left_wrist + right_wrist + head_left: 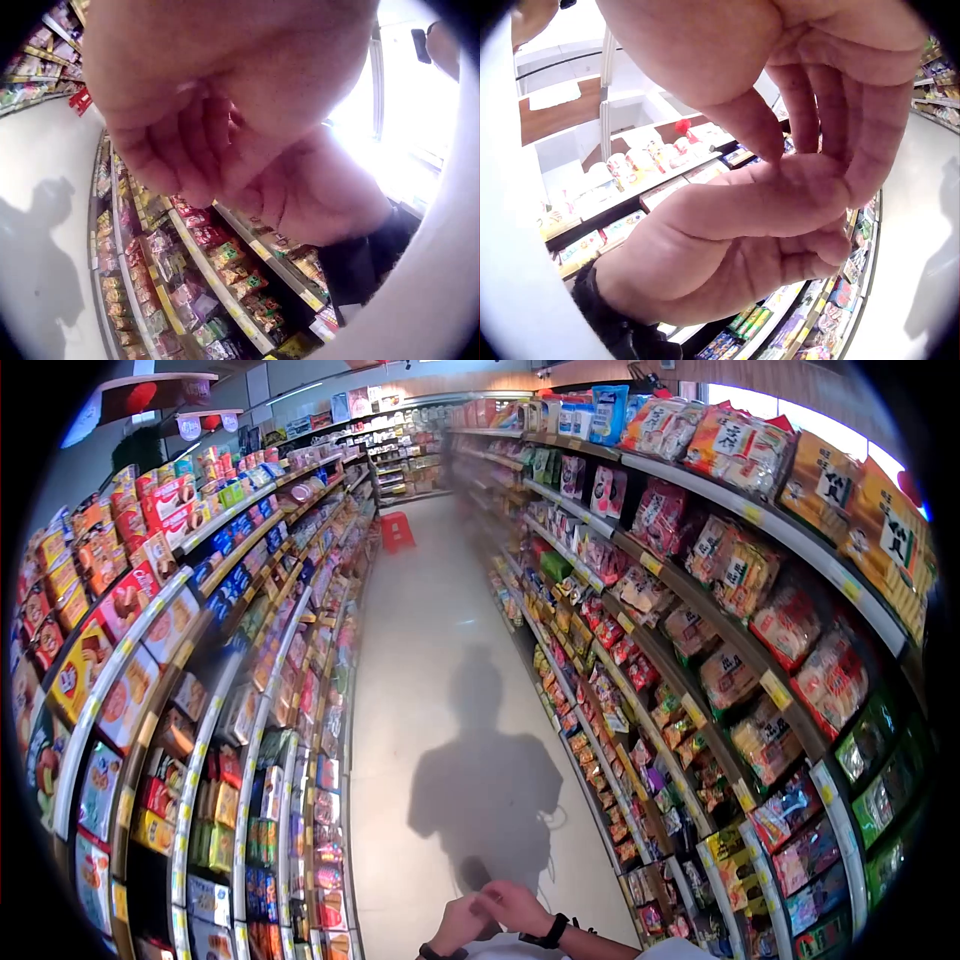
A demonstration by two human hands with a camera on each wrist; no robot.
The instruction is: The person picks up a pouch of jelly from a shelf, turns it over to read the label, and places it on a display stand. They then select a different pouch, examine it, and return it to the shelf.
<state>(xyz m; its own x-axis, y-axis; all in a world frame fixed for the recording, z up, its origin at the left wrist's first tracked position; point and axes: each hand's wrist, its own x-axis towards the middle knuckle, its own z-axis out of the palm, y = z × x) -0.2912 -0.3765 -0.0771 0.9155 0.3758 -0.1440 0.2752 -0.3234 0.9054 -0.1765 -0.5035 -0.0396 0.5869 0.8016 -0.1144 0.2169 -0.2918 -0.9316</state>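
Note:
At the bottom of the head view, my left hand [460,922] and my right hand [518,908] meet in front of my body. Neither hand carries any goods. Seen from the right wrist, the right thumb [754,127] touches the left hand [757,199], and the right fingers curve loosely down past its far side. The left fingers are loosely bent below. The left wrist view has the left palm [225,90] large at the top, with the right hand [322,187] against its fingers. Dark bands circle both wrists.
I stand in a shop aisle with a pale floor [425,620]. Snack shelves line both sides: packaged biscuits [130,600] left, bagged crackers [740,565] right. A red stool-like object [397,532] stands farther down on the left. My shadow [485,770] falls ahead.

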